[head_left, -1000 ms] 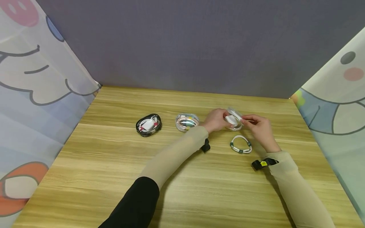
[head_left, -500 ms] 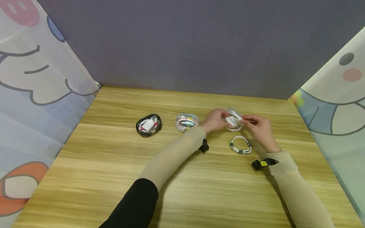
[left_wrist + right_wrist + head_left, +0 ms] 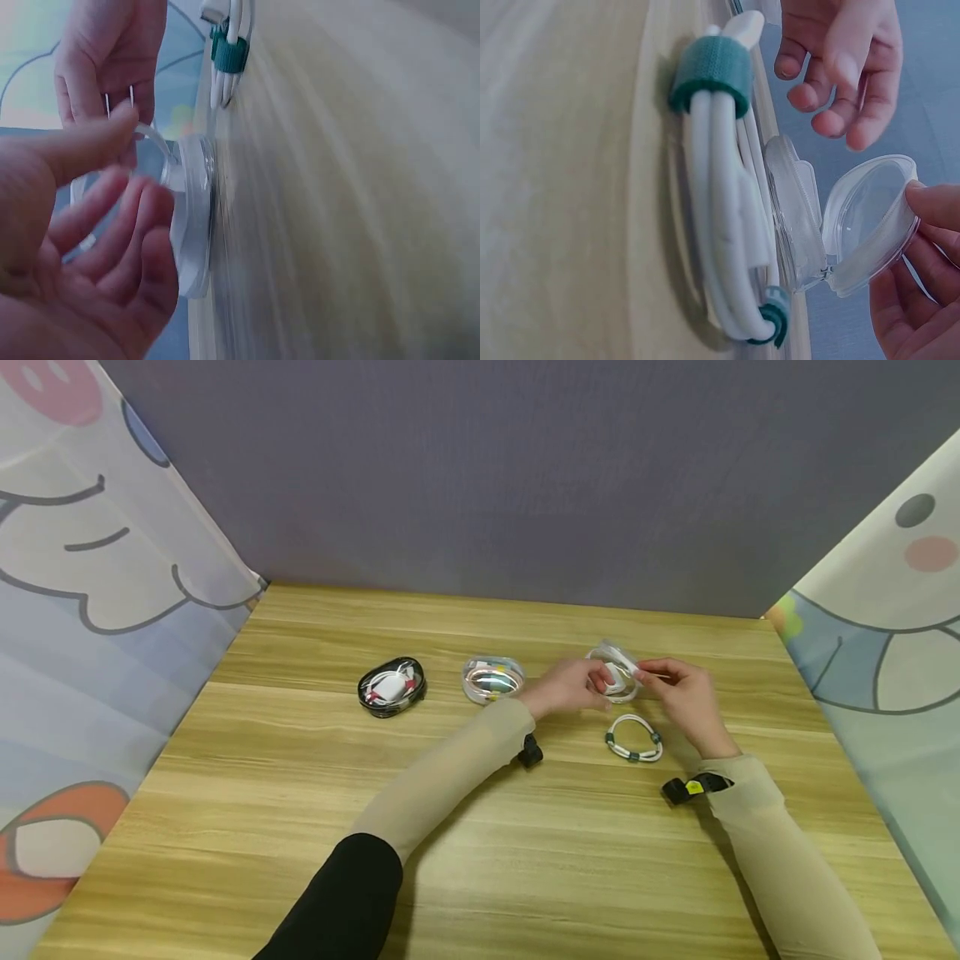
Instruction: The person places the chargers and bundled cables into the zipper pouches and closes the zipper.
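Note:
A clear zip case (image 3: pixel 621 697) stands opened on the table, with a white charger block (image 3: pixel 613 677) inside. In the right wrist view, its raised clear lid (image 3: pixel 870 251) is pinched between the thumb and fingers of my right hand (image 3: pixel 686 700). My left hand (image 3: pixel 564 687) is beside the case's left side, fingers loosely bent and nothing in them. In front of the case lies a coiled white cable (image 3: pixel 634 757), bound with several green straps; it looms large in the right wrist view (image 3: pixel 724 202).
Left of my left hand sits another clear case (image 3: pixel 492 680) with colourful straps and a cable inside. Farther left is a black-edged case (image 3: pixel 391 688) holding a white charger and cable. A grey panel (image 3: pixel 480 485) rises behind the wooden table (image 3: pixel 262 777).
My left hand has let go of the white charger in the case and drawn back slightly to the left and toward me. My right hand keeps hold of the lid.

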The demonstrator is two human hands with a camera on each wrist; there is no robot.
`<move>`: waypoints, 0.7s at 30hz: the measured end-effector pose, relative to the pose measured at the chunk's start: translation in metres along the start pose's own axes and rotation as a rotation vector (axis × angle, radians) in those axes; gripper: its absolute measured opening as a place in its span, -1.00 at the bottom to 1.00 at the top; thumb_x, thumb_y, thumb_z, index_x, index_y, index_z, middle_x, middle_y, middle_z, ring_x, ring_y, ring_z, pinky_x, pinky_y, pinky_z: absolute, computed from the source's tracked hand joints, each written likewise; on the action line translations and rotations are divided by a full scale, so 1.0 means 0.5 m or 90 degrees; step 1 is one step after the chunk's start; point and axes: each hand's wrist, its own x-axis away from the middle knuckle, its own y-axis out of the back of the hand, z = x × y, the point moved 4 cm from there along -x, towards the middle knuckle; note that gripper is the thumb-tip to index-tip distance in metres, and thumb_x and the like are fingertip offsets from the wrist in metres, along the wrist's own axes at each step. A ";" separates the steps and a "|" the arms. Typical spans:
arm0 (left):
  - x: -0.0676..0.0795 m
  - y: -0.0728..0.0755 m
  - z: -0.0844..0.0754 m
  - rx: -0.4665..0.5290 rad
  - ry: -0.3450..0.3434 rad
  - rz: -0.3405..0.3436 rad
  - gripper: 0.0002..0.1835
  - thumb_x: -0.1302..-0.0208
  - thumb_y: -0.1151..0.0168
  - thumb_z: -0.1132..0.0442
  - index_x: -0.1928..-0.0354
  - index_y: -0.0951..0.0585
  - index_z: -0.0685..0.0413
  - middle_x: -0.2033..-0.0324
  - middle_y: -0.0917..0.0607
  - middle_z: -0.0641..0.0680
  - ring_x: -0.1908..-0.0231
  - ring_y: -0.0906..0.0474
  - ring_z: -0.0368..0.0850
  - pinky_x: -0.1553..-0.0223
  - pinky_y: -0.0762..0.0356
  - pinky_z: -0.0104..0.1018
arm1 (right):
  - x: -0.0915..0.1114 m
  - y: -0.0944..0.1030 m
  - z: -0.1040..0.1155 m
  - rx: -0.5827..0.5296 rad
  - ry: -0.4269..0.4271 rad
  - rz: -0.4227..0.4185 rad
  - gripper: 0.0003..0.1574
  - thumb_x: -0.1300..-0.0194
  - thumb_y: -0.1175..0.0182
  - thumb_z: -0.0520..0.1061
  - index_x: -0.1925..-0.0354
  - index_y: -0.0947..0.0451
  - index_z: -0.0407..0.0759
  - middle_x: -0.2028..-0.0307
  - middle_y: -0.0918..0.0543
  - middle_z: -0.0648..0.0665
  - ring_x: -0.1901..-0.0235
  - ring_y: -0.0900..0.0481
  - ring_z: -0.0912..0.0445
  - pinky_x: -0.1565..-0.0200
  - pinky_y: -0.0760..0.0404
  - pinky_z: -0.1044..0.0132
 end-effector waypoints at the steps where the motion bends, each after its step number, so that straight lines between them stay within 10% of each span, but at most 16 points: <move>1: 0.002 -0.005 -0.003 0.005 -0.017 0.023 -0.64 -0.18 -0.49 0.18 0.01 -0.62 0.03 0.24 -0.63 -0.12 0.23 -0.54 -0.31 0.17 -0.46 -0.55 | 0.000 0.000 0.000 0.000 0.001 0.000 -0.67 -0.36 -0.30 -0.12 0.06 -0.68 -0.38 0.04 -0.68 -0.33 0.25 -0.63 0.40 0.26 -0.61 0.52; 10: 0.015 -0.041 -0.017 -0.069 -0.120 0.158 -0.71 -0.18 -0.49 0.22 0.06 -0.68 0.06 0.26 -0.68 -0.10 0.24 -0.55 -0.33 0.16 -0.44 -0.56 | 0.000 0.000 0.002 0.014 0.022 -0.004 -0.69 -0.36 -0.32 -0.13 0.07 -0.70 -0.36 0.07 -0.69 -0.32 0.25 -0.62 0.43 0.27 -0.58 0.56; 21: 0.026 -0.062 -0.026 -0.177 -0.120 0.232 -0.74 -0.17 -0.50 0.11 0.08 -0.77 -0.12 0.32 -0.66 -0.19 0.27 -0.52 -0.36 0.21 -0.42 -0.56 | 0.002 -0.001 -0.002 0.003 0.012 0.003 -0.67 -0.37 -0.30 -0.11 0.06 -0.69 -0.37 0.05 -0.69 -0.32 0.23 -0.63 0.40 0.24 -0.64 0.45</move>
